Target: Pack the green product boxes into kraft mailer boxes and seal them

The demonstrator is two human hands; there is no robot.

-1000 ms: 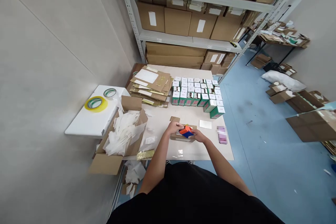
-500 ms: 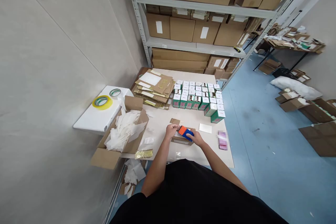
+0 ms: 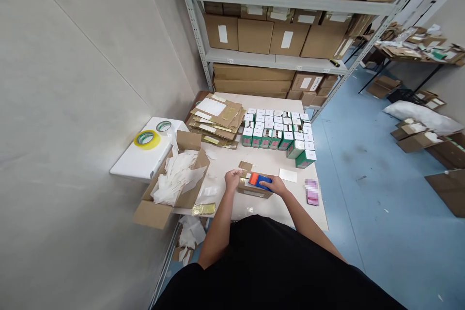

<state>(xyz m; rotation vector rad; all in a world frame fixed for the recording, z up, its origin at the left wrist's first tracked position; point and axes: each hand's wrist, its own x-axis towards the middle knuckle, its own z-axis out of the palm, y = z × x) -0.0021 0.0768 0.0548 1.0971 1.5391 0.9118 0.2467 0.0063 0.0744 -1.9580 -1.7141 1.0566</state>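
Observation:
My right hand [image 3: 277, 185] is wrapped round an orange-and-blue tape dispenser [image 3: 262, 181], which lies over the top of a small brown cardboard box [image 3: 254, 193]. My left hand [image 3: 233, 180] is at the box's left end, its fingers pinched together; whatever is between them is too small to make out. A shiny patch shows on the box top between that hand and the dispenser. Just behind the box lies a small brown cardboard piece [image 3: 246, 165]. To the right of the box is a white card [image 3: 287, 175] on the table [image 3: 225, 164].
Rows of green-and-white boxes [image 3: 278, 131] stand at the back, beside stacked flattened cardboard [image 3: 218, 114]. A carton of white paper [image 3: 178, 179] is at left, near a yellow tape roll [image 3: 147, 139]. A blurred pink item [image 3: 312, 192] lies at right; shelving [image 3: 254, 56] stands behind.
My left hand has moved left, away from the front of the tape dispenser, to the box's left end. The dispenser now lies lower over the box. The view has shifted slightly.

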